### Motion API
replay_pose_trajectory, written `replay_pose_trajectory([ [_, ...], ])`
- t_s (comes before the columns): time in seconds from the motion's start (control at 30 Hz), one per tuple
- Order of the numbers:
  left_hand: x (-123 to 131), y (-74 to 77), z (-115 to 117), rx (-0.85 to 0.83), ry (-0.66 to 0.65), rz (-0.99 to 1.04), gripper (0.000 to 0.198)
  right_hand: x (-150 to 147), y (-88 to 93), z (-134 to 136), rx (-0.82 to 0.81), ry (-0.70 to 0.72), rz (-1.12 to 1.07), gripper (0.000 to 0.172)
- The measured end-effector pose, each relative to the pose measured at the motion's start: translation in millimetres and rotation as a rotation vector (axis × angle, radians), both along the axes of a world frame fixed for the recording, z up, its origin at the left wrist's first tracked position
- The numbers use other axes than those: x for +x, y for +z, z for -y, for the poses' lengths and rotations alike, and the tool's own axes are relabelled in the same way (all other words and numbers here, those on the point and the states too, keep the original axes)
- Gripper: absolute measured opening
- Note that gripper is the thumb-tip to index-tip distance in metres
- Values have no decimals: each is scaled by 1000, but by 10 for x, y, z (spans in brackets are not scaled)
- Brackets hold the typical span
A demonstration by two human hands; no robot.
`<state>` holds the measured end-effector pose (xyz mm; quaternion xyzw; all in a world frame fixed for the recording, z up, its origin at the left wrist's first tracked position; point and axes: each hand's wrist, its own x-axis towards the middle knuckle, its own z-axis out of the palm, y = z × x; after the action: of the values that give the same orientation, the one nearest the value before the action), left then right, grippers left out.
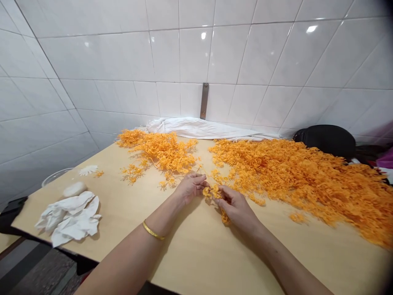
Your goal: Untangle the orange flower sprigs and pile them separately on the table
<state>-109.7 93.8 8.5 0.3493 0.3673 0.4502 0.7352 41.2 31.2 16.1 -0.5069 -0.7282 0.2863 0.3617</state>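
Near the middle of the table, an orange artificial-flower sprig (211, 191) is between my two hands. My left hand (190, 188) has its fingers curled inward at the sprig's left side, its fingertips partly hidden. From the right, my right hand (236, 205) pinches the same sprig, and part of the orange piece hangs below its fingers. A smaller heap of orange sprigs (166, 153) lies beyond my left hand. The larger orange heap (285, 176) spreads from beyond my right hand to the far right edge.
Crumpled white cloth (72, 217), a white rounded object (75, 189) and a white flower-shaped piece (88, 170) lie at the left of the table (196, 262). White sheeting (202, 128) runs along the tiled wall. Behind the large heap sits a black case (327, 139).
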Motion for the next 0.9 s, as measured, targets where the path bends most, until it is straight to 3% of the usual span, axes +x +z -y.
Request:
replay_pose_trajectory([
  [0.13,50,18,76,12,-163,-54,26,12,-23,-17,116,-69,36,15],
  [0.23,86,22,117,41,-235,-47,19,-15,-1,-5,138,-16,64,23],
  [0.37,36,7,71,38,-166,-60,11,47,17,-20,-33,11,-99,38],
  [0.53,-69,20,2,23,-170,-66,8,260,15,-64,-323,47,-428,39],
  [0.67,-70,39,8,11,-168,-35,6,278,-1,-49,-330,78,-327,39],
  [0.9,-56,7,-20,-42,-151,66,13,169,-60,-53,-132,106,-90,22],
])
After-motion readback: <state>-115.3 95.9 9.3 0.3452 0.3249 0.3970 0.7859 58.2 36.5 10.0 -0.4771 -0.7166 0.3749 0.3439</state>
